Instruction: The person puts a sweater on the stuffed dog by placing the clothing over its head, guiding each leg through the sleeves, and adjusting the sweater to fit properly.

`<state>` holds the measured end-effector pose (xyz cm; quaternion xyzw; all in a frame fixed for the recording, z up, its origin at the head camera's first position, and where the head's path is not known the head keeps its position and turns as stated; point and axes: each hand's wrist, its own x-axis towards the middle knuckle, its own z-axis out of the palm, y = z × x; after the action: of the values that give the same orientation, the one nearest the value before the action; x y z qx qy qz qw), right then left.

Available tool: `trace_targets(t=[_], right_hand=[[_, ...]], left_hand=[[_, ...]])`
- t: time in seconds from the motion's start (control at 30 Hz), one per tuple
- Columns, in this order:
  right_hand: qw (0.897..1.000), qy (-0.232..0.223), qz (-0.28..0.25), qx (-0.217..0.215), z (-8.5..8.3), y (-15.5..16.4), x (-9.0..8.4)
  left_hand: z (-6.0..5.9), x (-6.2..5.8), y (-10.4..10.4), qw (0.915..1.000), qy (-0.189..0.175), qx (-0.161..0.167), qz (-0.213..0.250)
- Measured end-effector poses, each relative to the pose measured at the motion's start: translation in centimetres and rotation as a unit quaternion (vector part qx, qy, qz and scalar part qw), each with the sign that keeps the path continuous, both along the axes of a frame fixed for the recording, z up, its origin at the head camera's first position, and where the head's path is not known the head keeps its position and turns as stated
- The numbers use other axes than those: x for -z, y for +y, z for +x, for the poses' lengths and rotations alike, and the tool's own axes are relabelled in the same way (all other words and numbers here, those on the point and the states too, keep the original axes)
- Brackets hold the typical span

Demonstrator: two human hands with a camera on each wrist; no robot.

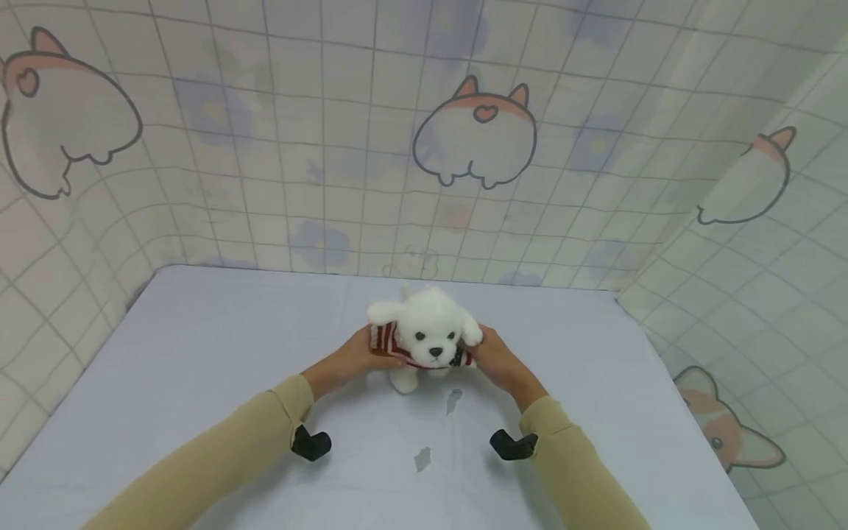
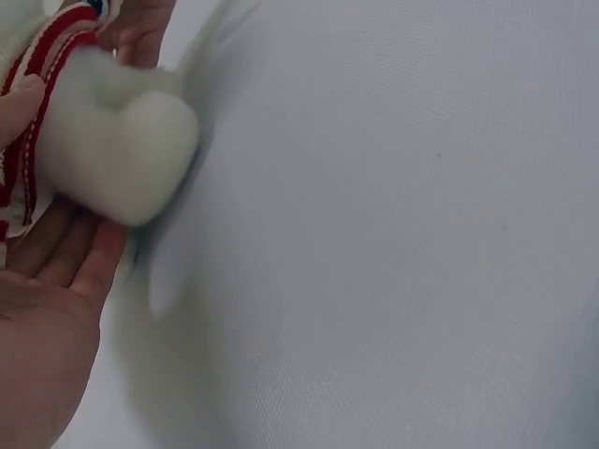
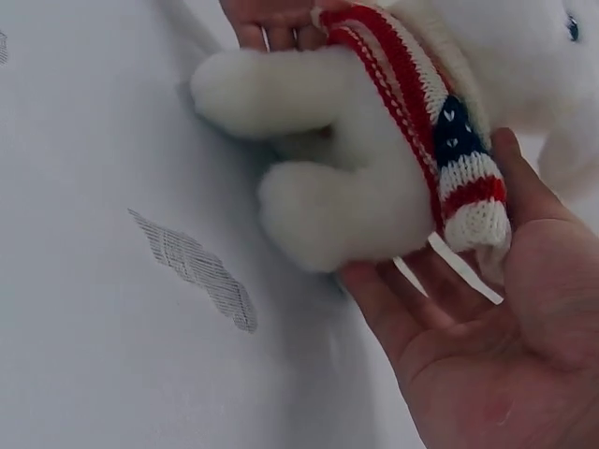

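A white plush dog (image 1: 429, 324) faces me near the far side of the table, wearing a knitted red-and-white striped sweater (image 3: 402, 70) with a dark blue patch. From the left, my left hand (image 1: 351, 359) grips its side, thumb on the sweater and fingers behind the body. My right hand (image 1: 501, 364) holds the opposite side, with the thumb by the sweater's sleeve and the fingers behind. Two fluffy legs show below the sweater in the right wrist view. Whether the legs bear on the table is hard to tell.
The white-covered table (image 1: 232, 331) has two small grey patches, one of them a ragged patch (image 1: 422, 458) close to me. Behind and beside it hangs a gridded curtain (image 1: 344, 147) with corgi drawings. A black wrist mount (image 1: 311, 444) sticks out from each sleeve.
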<state>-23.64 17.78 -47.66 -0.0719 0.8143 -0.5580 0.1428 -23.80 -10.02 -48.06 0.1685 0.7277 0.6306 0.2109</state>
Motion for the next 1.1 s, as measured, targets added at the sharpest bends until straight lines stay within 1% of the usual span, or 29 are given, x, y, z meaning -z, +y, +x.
trace_targets(t=[0.07,0.13,0.2,0.3,0.4,0.47,0.57,0.73,0.87,0.93,1.03,1.1], right_hand=[[1.000,-0.005,-0.012,0.001,0.1,-0.2,0.2],[1.000,-0.008,-0.016,-0.005,0.2,-0.4,0.1],[1.000,-0.007,-0.012,-0.009,0.3,-0.6,0.0],[1.000,0.008,-0.004,-0.019,0.4,-0.7,-0.5],[0.999,0.028,-0.003,-0.031,0.4,-0.5,-1.3],[0.998,0.037,-0.009,-0.045,0.4,-0.3,-2.1],[0.996,0.049,-0.008,-0.068,0.3,0.1,-3.0],[0.994,0.069,0.007,-0.088,0.2,0.3,-4.3],[0.994,0.079,0.004,-0.080,0.1,0.2,-5.1],[0.994,0.080,0.005,-0.071,0.1,0.0,-5.2],[0.995,0.080,0.018,-0.065,0.1,-0.2,-5.2],[0.995,0.075,0.030,-0.062,0.1,-0.3,-5.0]], left_hand=[[0.1,0.1,0.1,0.9999,0.015,-0.002,0.003],[0.2,0.2,0.2,0.9997,0.023,-0.011,0.004],[0.2,0.2,0.2,0.9988,0.044,-0.022,-0.006],[0.0,0.1,0.1,0.9961,0.072,-0.045,-0.022],[-0.3,-0.5,-0.2,0.9909,0.105,-0.068,-0.049],[-0.4,-1.2,-0.4,0.9865,0.128,-0.080,-0.064],[-0.6,-2.3,-0.8,0.9775,0.165,-0.093,-0.093],[-1.0,-3.6,-1.1,0.9573,0.226,-0.097,-0.152],[-1.1,-4.5,-0.8,0.9429,0.258,-0.076,-0.196],[-1.0,-4.9,-0.5,0.9341,0.275,-0.063,-0.219],[-0.9,-5.5,0.1,0.9225,0.292,-0.050,-0.247],[-0.9,-5.8,0.5,0.9172,0.301,-0.045,-0.257]])
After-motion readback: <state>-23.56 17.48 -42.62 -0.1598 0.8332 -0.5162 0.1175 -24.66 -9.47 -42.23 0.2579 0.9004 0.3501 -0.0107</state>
